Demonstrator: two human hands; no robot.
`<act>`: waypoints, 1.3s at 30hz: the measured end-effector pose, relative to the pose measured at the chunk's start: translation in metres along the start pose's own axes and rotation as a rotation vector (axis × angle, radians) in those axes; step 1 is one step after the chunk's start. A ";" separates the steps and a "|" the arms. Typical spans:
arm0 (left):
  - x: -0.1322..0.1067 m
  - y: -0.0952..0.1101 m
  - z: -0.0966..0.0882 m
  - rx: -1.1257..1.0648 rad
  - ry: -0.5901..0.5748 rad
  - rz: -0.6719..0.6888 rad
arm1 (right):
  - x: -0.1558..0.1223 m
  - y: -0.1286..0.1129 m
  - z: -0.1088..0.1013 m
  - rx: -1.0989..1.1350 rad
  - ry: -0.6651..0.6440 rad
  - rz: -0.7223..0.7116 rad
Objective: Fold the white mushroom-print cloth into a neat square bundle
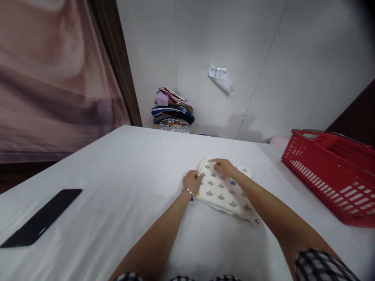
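Note:
A folded white cloth [221,190] printed with grey mushroom shapes and a few coloured ones lies flat on the white-covered table, right of centre. At its left edge is my left hand [192,182], fingers curled and thumb against the fabric, closed on the edge. A bracelet circles that wrist. My right hand [225,168] rests on the cloth's far part, index finger stretched toward the far left corner, the palm turned down. My right forearm hides some of the cloth's right side.
A red plastic basket [328,171] stands at the table's right. A flat black object [42,218] lies at the left. Several folded fabrics are piled in a stack [173,111] beyond the far edge, by the wall. A pinkish curtain [58,78] hangs at the left.

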State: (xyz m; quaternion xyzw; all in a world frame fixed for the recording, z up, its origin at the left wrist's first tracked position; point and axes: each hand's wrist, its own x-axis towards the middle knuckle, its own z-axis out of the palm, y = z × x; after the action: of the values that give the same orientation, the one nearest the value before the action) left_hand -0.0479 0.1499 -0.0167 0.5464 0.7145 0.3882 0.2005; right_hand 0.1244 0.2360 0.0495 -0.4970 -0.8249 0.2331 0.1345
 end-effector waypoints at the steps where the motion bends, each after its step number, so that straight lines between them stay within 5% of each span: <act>1: 0.000 -0.001 0.001 -0.010 0.003 0.006 | 0.015 -0.004 0.002 -0.009 -0.047 0.009; 6: 0.000 -0.005 0.004 -0.032 0.011 0.037 | 0.059 -0.019 0.004 -0.197 -0.329 0.043; 9: -0.001 -0.004 0.003 -0.046 0.036 0.081 | 0.065 -0.025 -0.002 -0.295 -0.387 0.025; 15: -0.004 0.001 -0.001 0.023 0.062 0.180 | 0.067 -0.035 -0.008 -0.424 -0.276 -0.057; 25: 0.005 -0.001 -0.001 0.125 -0.062 0.044 | 0.068 -0.014 0.026 -0.388 -0.119 -0.103; 34: 0.006 0.002 -0.011 0.307 -0.134 0.077 | 0.060 -0.014 0.025 -0.304 -0.066 -0.074; 39: 0.006 0.001 -0.011 0.330 -0.138 0.086 | 0.050 -0.006 0.036 -0.240 0.114 -0.171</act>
State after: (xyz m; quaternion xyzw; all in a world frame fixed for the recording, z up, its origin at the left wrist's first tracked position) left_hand -0.0570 0.1522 -0.0085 0.6274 0.7289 0.2357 0.1397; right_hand 0.0806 0.2691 0.0215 -0.4499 -0.8773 0.0920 0.1399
